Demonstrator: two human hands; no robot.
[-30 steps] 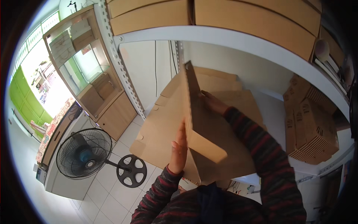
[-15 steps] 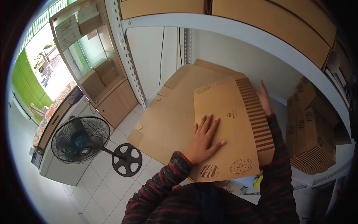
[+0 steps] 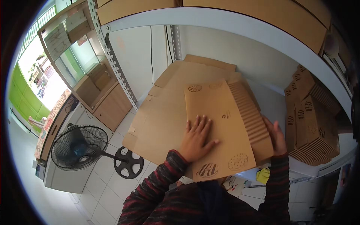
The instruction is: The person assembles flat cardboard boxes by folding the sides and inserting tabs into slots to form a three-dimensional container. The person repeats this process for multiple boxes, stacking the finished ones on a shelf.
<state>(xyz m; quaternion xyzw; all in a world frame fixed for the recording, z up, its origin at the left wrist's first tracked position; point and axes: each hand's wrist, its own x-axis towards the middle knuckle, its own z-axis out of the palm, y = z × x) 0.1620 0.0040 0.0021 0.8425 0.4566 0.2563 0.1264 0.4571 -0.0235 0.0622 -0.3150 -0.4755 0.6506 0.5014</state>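
Cardboard's (image 3: 228,125) being pinned by splayed left hand (image 3: 197,138), loosely cupped at three o'clock by right hand (image 3: 276,138), possibly skewed by lopsided pressure!

The long sleeves (image 3: 153,187) are charcoal with dull red stripes; the cloth (image 3: 206,198) in front is dark navy.

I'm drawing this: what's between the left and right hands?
In the head view, doughnut-printed cardboard stretches between the left hand, flat on it, and the right hand, at its edge.
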